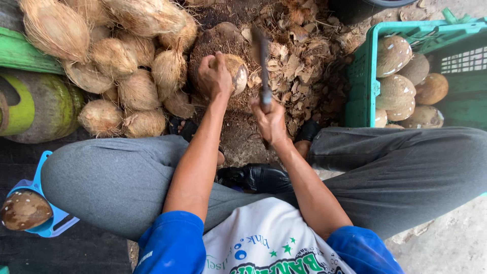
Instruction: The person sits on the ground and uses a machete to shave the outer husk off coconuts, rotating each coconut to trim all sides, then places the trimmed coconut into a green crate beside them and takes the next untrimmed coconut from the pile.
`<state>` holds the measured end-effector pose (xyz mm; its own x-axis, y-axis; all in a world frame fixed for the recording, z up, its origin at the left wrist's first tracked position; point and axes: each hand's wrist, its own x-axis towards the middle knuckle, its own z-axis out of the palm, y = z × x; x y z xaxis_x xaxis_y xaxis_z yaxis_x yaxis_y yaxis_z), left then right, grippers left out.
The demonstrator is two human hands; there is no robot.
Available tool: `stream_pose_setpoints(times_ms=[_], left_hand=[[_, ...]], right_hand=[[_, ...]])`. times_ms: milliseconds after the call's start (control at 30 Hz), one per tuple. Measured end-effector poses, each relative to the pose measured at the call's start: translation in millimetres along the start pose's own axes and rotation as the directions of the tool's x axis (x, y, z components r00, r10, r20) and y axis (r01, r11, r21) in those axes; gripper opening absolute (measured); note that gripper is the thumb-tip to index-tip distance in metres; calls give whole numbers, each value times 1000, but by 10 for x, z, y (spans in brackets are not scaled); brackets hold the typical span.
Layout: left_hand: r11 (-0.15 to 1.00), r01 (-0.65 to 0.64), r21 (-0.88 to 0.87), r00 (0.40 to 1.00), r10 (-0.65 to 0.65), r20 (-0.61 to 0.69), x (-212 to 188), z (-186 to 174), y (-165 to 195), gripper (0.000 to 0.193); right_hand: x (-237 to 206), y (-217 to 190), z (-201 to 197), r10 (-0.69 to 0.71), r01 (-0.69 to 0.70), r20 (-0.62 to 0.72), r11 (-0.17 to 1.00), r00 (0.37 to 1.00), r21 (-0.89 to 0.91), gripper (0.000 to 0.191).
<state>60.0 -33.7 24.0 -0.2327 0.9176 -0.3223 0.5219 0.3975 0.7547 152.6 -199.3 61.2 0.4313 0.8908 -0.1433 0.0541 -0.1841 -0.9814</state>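
left hand clamped on brown part-husked coconut atop round wooden block | right hand gripped dark cleaver, blade raised beside it

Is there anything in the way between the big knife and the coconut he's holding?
Nothing visible. The left hand presses the coconut onto the chopping block, and the right hand holds the cleaver just to its right. Only open space lies between blade and coconut; husk scraps lie beyond the blade.
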Motion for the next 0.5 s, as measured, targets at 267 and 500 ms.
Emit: stream_pose_setpoints(times_ms=[267, 500], left_hand=[[998, 44, 48, 999, -43, -17, 6, 28, -23, 39], [997, 29, -65, 999, -31, -34, 13, 40, -53, 40]], right_hand=[[-20, 106, 53, -65, 62, -18, 987, 998, -148, 35], [81, 225, -36, 155, -158, -36, 922, 987, -353, 43]])
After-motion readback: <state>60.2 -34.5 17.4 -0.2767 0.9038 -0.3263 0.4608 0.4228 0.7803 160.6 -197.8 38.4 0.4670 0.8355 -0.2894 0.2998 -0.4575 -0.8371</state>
